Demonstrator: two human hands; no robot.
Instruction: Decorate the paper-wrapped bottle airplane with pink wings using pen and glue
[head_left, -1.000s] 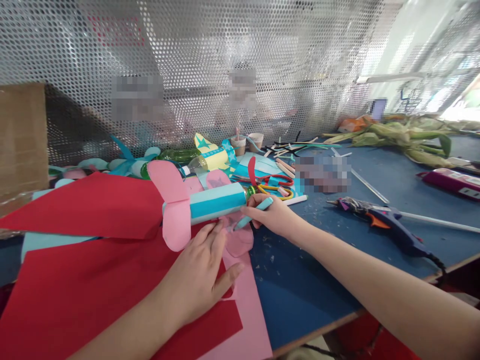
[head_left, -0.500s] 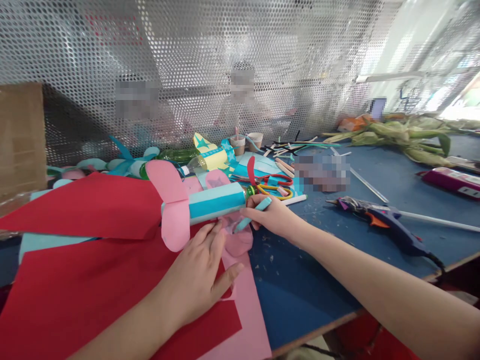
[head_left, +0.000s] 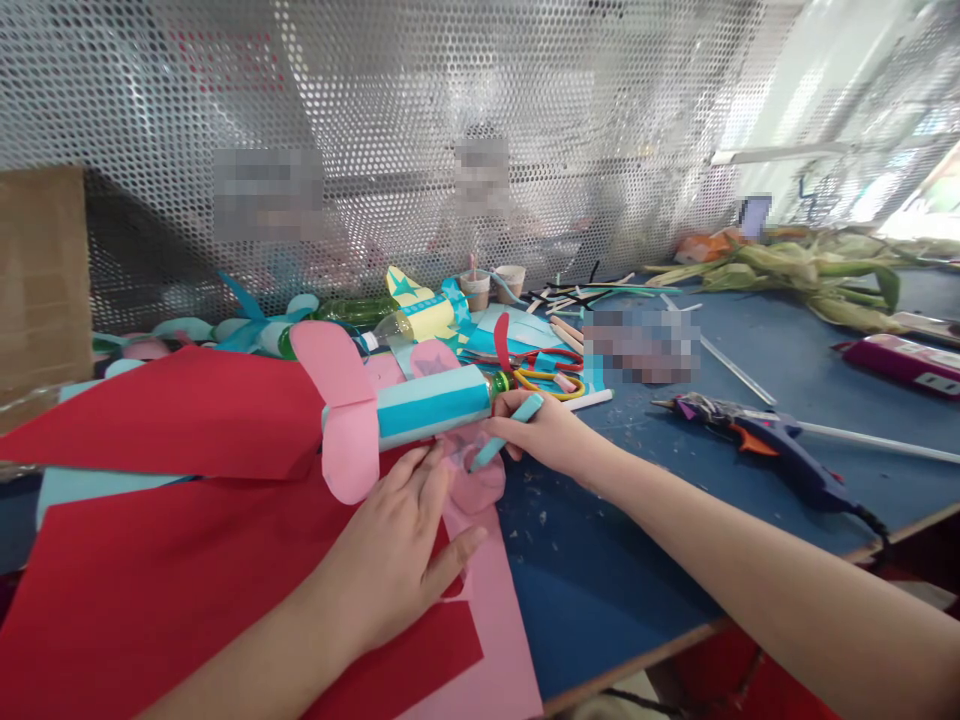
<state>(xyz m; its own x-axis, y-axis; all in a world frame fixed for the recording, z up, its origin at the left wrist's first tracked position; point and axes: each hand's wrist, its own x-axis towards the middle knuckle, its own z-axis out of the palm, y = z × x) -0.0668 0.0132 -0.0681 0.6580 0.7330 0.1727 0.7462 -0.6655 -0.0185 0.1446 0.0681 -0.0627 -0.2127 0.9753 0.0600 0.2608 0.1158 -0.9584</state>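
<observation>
In my right hand (head_left: 541,428) is a light-blue marker (head_left: 507,432), its lower end down on a rounded pink paper piece (head_left: 480,488) with dark marks on it. My left hand (head_left: 401,540) lies with fingers stretched over the red paper (head_left: 255,580), fingertips at the left edge of that pink piece. Just beyond both hands rests a plastic bottle wrapped in blue paper (head_left: 435,402), with pink paper wings (head_left: 351,450) at its left end and a green cap ring at its right. A pink sheet (head_left: 502,620) shows under the red paper.
Scissors with yellow and red handles (head_left: 551,383) lie behind my right hand. To the right are a glue gun (head_left: 772,440), clear glue sticks (head_left: 739,370), a purple case (head_left: 907,362) and corn husks (head_left: 817,275). Cups (head_left: 475,290) and a yellow-wrapped bottle (head_left: 431,318) stand near the perforated wall.
The marker's tip has shifted very slightly on the pink piece. My left hand and the bottle look unmoved.
</observation>
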